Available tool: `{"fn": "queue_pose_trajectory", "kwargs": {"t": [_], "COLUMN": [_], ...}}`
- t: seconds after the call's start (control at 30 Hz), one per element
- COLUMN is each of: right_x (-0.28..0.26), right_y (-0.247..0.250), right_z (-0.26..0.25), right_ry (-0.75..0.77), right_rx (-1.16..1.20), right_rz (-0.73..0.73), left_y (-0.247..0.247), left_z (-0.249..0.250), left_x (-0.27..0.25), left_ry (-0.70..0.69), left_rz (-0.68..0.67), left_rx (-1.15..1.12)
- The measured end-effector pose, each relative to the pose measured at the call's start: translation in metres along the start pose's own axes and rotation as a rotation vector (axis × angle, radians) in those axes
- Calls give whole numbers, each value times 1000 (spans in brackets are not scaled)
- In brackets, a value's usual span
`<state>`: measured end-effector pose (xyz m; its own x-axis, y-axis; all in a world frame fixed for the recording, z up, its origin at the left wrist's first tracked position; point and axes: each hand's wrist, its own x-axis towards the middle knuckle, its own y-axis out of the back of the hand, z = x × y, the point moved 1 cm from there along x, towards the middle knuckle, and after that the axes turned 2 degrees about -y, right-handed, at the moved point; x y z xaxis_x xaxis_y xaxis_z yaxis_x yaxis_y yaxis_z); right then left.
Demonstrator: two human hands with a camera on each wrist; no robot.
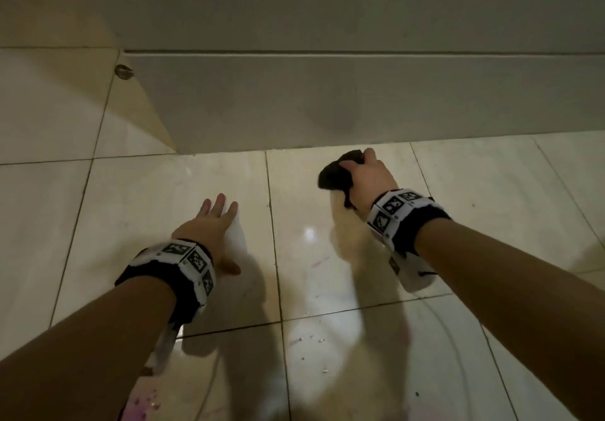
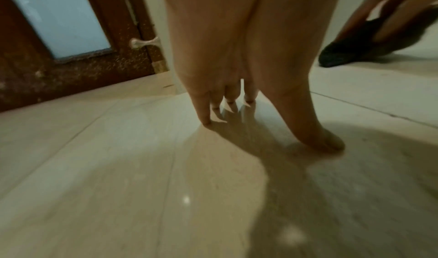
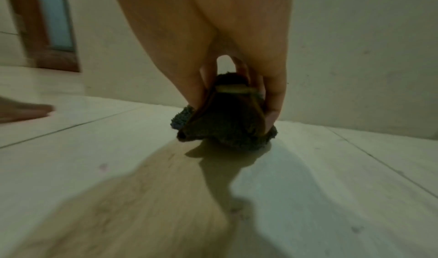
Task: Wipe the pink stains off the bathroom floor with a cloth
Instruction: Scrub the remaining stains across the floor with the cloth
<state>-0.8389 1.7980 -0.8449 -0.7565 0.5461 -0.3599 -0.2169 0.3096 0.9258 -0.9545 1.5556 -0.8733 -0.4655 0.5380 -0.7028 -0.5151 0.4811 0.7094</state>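
Note:
My right hand (image 1: pixel 363 171) grips a dark bunched cloth (image 1: pixel 335 175) just above the pale floor tiles near the wall; its shadow falls on the tile below it. In the right wrist view the fingers (image 3: pixel 275 101) curl round the cloth (image 3: pixel 225 131). My left hand (image 1: pixel 212 224) is spread flat with straight fingers on a tile to the left, and its fingertips (image 2: pixel 206 121) touch the floor. Pink stains show as a faint streak (image 1: pixel 320 261) between my hands, small specks (image 1: pixel 299 340) nearer me, and a brighter patch (image 1: pixel 144 404) at the bottom left.
A pale wall (image 1: pixel 360 99) with a low ledge runs across ahead of my hands. A brown door with a glass pane (image 2: pixel 71 37) and a metal door stop (image 1: pixel 123 71) stand to the left. Glossy tiles (image 1: pixel 491 355) stretch to the right and towards me.

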Motion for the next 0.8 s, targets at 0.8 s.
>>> {"fn": "queue_pose_trajectory", "kwargs": {"t": [0.8], "right_x": [-19], "right_y": [-12], "right_z": [-20], "right_ry": [325], "right_rx": [-148], "right_rz": [-10], "left_y": [1], "left_z": [44], "left_x": [-1], "left_ry": [23], "left_rz": [14], "left_rx": [-51]}}
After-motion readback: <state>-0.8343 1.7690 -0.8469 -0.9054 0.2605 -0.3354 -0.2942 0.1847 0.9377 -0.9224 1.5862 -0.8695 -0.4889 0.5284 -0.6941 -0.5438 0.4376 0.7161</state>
